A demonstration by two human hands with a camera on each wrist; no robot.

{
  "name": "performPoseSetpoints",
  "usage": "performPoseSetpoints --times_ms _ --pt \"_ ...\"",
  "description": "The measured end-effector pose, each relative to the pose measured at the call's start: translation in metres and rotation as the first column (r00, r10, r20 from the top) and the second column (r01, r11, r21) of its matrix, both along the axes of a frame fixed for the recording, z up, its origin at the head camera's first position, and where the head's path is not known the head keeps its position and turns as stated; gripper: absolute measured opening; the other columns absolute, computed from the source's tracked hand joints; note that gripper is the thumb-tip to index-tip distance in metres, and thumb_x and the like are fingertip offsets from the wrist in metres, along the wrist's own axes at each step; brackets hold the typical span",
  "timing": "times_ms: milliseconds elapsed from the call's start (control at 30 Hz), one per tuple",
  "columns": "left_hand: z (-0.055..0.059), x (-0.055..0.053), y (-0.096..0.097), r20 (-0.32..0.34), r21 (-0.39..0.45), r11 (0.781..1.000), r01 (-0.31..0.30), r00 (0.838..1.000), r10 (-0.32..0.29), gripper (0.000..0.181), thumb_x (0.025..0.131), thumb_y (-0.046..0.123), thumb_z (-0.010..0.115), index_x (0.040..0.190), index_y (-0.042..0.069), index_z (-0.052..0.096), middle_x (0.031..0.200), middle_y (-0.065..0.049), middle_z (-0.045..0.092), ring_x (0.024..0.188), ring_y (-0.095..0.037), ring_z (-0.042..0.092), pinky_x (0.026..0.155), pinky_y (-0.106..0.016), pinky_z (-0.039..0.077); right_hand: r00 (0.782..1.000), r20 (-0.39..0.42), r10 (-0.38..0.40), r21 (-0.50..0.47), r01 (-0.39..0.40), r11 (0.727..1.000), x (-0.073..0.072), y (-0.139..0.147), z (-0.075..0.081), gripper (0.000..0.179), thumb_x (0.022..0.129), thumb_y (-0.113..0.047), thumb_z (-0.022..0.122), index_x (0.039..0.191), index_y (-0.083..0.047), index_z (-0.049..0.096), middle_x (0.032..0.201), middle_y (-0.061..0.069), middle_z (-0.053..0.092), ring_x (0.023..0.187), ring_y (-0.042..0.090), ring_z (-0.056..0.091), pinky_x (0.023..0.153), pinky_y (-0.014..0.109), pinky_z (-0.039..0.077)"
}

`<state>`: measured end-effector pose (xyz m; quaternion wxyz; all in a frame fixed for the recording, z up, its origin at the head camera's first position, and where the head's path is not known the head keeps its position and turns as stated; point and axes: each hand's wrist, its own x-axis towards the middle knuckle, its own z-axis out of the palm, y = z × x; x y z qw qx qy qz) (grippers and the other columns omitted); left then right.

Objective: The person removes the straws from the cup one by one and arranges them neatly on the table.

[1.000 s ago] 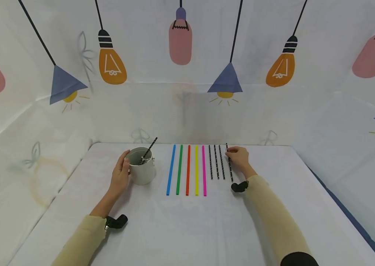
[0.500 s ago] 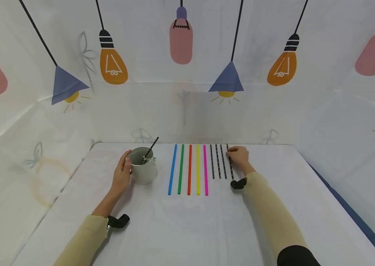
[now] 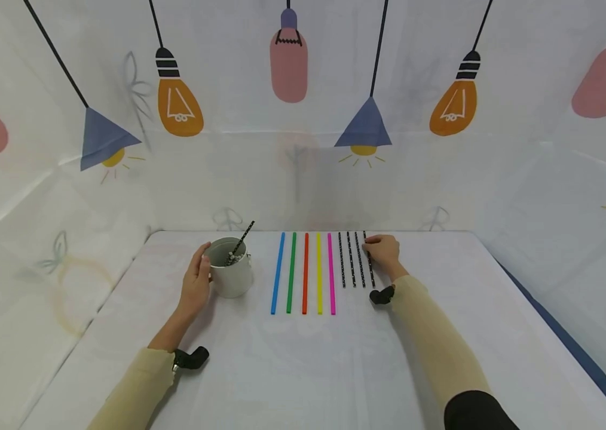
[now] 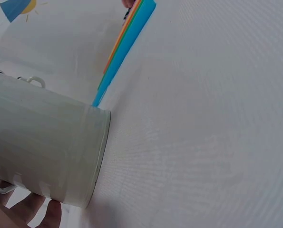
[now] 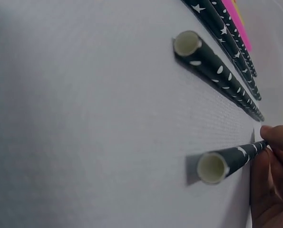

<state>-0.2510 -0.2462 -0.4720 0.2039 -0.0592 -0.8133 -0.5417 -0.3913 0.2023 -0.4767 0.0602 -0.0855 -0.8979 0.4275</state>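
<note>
In the head view my left hand (image 3: 195,285) holds the left side of a pale grey bucket (image 3: 233,280), which stands on the table. A black patterned straw (image 3: 242,239) leans inside, its upper end poking above the rim. My right hand (image 3: 383,249) pinches another black patterned straw (image 3: 372,275) near its far end, at the right end of a row. The right wrist view shows the hollow near end of this pinched straw (image 5: 236,161) with its shadow on the cloth. Three more black straws (image 3: 351,263) lie just left of it, roughly parallel.
Between bucket and black straws lie longer straws side by side: blue (image 3: 278,275), green (image 3: 291,275), orange-red (image 3: 305,275), yellow (image 3: 320,275) and pink (image 3: 331,275). A white cloth covers the table (image 3: 281,370). Behind it rises a lamp-printed curtain (image 3: 249,167).
The pinched straw has shifted slightly left with my right hand, closer to the black straw beside it. My left hand and the bucket stay put; the head view sways a little.
</note>
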Motion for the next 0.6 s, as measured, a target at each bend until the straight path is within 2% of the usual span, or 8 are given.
performPoseSetpoints --times_ms 67,200,467,600 --pt "0.0009 0.0002 0.0003 0.008 -0.003 1.000 0.006 1.000 -0.006 0.048 0.108 0.032 0.028 0.153 0.015 0.030 0.141 -0.020 0.043 0.100 -0.022 0.047 0.084 -0.048 0.049 1.000 -0.005 -0.007 -0.001 0.007 1.000 -0.0001 -0.0002 -0.0006 0.027 0.090 -0.018 0.069 0.113 -0.004 0.071 0.111 0.016 0.068 0.095 0.028 0.063 0.080 0.038 0.053" --pt "0.0017 0.0012 -0.0002 0.020 -0.002 1.000 0.011 1.000 -0.011 0.048 0.108 0.033 0.027 0.154 0.017 0.029 0.142 -0.018 0.042 0.100 -0.023 0.046 0.084 -0.046 0.048 1.000 -0.015 -0.009 0.003 0.010 1.000 0.0004 -0.0016 -0.0021 0.027 0.089 -0.018 0.069 0.112 -0.003 0.072 0.111 0.016 0.068 0.099 0.030 0.062 0.085 0.040 0.051" --pt "0.0013 0.0009 -0.0006 0.007 0.001 1.000 0.017 1.000 -0.017 0.047 0.108 0.030 0.028 0.154 0.015 0.029 0.129 -0.020 0.047 0.097 -0.023 0.046 0.085 -0.050 0.048 0.999 -0.032 0.003 0.032 -0.002 0.999 0.0007 -0.0027 -0.0035 0.028 0.091 -0.018 0.068 0.113 -0.002 0.071 0.111 0.017 0.068 0.101 0.031 0.062 0.087 0.042 0.051" --pt "0.0002 0.0008 -0.0003 0.001 0.005 1.000 0.008 1.000 -0.008 0.047 0.108 0.029 0.029 0.153 0.014 0.031 0.122 -0.019 0.050 0.096 -0.021 0.046 0.083 -0.043 0.049 0.999 -0.037 0.006 0.034 -0.004 0.999 0.0015 -0.0026 -0.0019 0.028 0.091 -0.018 0.068 0.113 -0.002 0.071 0.111 0.017 0.068 0.099 0.031 0.062 0.085 0.042 0.051"
